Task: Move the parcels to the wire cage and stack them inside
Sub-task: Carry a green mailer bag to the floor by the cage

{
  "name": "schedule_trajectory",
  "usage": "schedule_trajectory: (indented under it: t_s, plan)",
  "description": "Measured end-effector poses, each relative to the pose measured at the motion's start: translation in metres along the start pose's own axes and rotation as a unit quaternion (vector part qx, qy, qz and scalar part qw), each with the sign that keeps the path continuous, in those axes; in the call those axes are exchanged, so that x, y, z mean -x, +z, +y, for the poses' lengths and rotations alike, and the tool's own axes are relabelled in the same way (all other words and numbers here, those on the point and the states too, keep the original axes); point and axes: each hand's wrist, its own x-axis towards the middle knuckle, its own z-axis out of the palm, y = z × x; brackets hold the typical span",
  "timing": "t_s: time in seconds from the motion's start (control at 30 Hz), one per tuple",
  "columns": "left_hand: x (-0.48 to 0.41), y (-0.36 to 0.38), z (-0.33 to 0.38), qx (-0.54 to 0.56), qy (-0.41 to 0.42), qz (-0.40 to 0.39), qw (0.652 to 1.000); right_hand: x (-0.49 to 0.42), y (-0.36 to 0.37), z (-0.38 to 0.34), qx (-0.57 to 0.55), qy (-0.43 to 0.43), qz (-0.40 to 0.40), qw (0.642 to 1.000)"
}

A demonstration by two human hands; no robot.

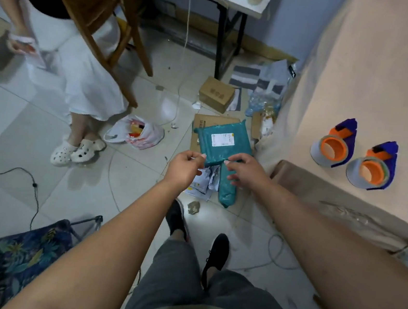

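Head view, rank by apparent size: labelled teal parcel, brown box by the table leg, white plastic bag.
1. teal parcel
2. white plastic bag, nearly as large
3. brown box; it lies farther off, so its true size is unsure

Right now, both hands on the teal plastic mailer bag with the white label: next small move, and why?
Probably lift the teal plastic mailer bag straight up. The left hand and right hand both pinch its near edge, while its far end seems to rest on the flattened brown cardboard, and a rolled teal parcel lies under the right hand's fingers.
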Motion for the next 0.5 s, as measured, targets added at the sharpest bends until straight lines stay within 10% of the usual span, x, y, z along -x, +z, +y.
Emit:
schedule_trajectory:
  t_s: [0.5]
  plan:
    - [-0.221,-0.006,0.006,-0.067,-0.049,-0.063,0.995,-0.166,0.024,-0.018,-0.108,0.059,0.090,0.988]
